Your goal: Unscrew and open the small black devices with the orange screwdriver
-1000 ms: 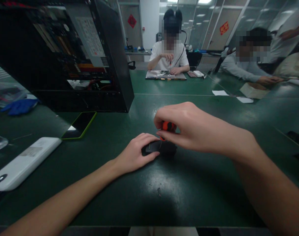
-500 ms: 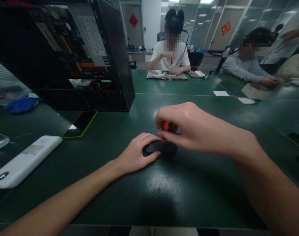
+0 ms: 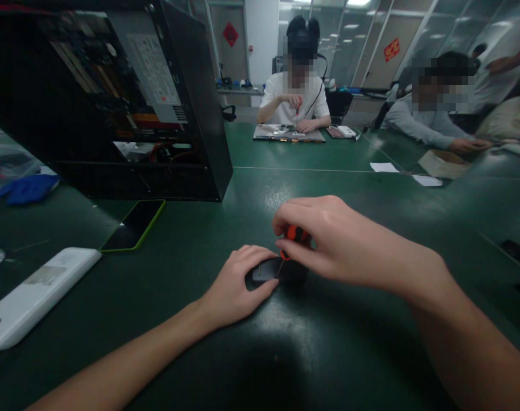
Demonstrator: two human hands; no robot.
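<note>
One green tabletop (image 3: pixel 251 191) fills most of what I can see from here. Largest on it is a black computer case (image 3: pixel 205 120), open-sided, standing left of the middle, between the hands and the far edge. Toward the left edge lies a long white device (image 3: pixel 41 297).

Nearer the front edge, the person's right hand (image 3: pixel 332 240) arches over the work, fingers and thumb wrapped around a tool. The left hand (image 3: pixel 238 279) lies low, thumb on one side and fingers on the other of a dark mouse-shaped object. A green-rimmed phone (image 3: pixel 134 225) lies flat by the case's foot.

The dark mouse-shaped object (image 3: pixel 268 271) rests on the tabletop below the right hand. I'd judge it light, stiff plastic, smooth enough to skid, with a shell that could crack if forced; best held by its two long sides.

Smallest is the red-and-black screwdriver (image 3: pixel 296 233), slightly tilted, its thin shaft reaching down to the object. Its chunky handle looks grippy; that is the place to hold.
</note>
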